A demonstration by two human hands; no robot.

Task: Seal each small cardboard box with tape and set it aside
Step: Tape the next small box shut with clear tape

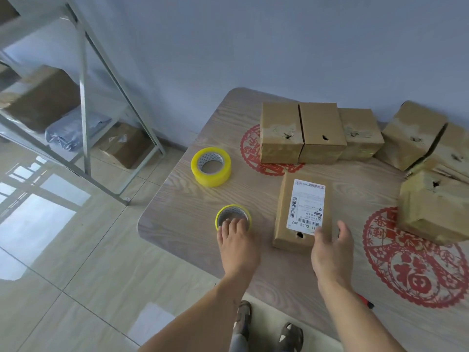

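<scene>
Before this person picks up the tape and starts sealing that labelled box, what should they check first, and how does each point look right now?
1. Small tape roll within reach: ok, left hand fingers rest on it.
2. Labelled box close by: ok, right hand is at its near end.
3. Box flaps shut: cannot tell.
4. Tape's loose end found: cannot tell.
5. Spare large tape roll available: ok.
6. Table space around box: ok.

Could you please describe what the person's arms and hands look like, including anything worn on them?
Both forearms are bare, with no sleeves in view. The left hand and the right hand wear no gloves, and no rings, watch or bracelet show. No markings are visible on either arm.
</scene>
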